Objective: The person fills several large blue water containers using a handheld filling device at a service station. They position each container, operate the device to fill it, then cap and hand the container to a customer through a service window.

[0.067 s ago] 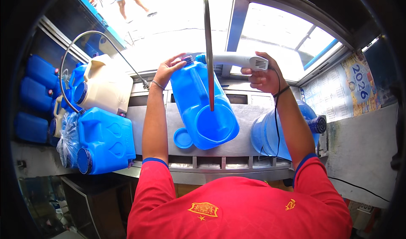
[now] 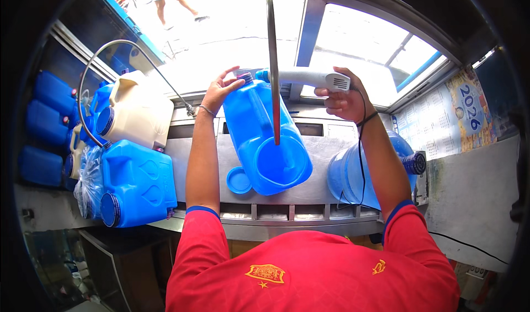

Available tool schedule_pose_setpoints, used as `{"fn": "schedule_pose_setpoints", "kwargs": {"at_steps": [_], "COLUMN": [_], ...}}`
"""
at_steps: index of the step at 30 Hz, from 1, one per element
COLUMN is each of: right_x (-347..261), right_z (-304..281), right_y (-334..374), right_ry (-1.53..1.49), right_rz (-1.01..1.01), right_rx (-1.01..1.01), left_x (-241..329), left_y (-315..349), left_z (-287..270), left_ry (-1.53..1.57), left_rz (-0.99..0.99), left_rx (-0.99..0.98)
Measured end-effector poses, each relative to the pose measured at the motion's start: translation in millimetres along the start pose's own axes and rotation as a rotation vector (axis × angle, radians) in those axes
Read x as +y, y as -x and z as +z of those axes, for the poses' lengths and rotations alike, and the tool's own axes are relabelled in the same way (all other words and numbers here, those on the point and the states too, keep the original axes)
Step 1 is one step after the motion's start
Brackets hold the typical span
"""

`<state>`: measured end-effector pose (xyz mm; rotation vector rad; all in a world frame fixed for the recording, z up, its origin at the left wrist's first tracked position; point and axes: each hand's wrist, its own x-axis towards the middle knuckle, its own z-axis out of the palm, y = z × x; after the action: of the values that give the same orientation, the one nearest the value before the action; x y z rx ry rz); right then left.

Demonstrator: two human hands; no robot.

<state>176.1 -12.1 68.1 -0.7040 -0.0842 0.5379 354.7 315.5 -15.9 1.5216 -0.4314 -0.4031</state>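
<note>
A blue plastic water jug (image 2: 245, 127) stands on the metal counter, its wide round mouth uncovered and facing me. My left hand (image 2: 218, 94) is at its far end, with thumb and fingers closed around the small dark cap (image 2: 244, 78) there. In my right hand (image 2: 349, 102) is a white corded heat gun (image 2: 303, 78). The fingers curl at its vented end, and its blue nozzle (image 2: 263, 76) points left, close beside the small cap. A round blue lid (image 2: 239, 180) lies by the jug's near left side. A curved metal pipe (image 2: 271, 52) hangs in front, its tip over the mouth.
On the left, a capped blue jug (image 2: 141, 182), a cream jug (image 2: 135, 110) and a plastic bag (image 2: 88, 182) crowd the counter beneath a bent metal tube (image 2: 85, 75). A large clear-blue bottle (image 2: 353, 174) lies under my right forearm. Slots line the counter's front edge (image 2: 276, 215).
My left fingers shift slightly at the small cap. The jug, the heat gun and my right hand stay almost where they were.
</note>
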Motion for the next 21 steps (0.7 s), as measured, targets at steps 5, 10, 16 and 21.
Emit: {"fn": "schedule_pose_setpoints", "kwargs": {"at_steps": [5, 10, 16, 21], "right_x": [-8, -9, -11, -15], "right_z": [-2, -7, -10, -9], "right_y": [-13, -14, -14, -18], "right_ry": [0.011, 0.014, -0.036, -0.057], "right_rz": [-0.042, -0.027, -0.016, -0.029], "right_rx": [0.04, 0.036, -0.009, -0.035], "left_x": [-4, -12, -22, -19], "left_y": [-11, -5, -4, -9], "left_z": [13, 24, 28, 30], "left_ry": [0.001, 0.053, -0.032, -0.172], "left_rz": [0.0, 0.192, 0.286, 0.215], "left_rx": [0.1, 0.424, 0.625, 0.49]}}
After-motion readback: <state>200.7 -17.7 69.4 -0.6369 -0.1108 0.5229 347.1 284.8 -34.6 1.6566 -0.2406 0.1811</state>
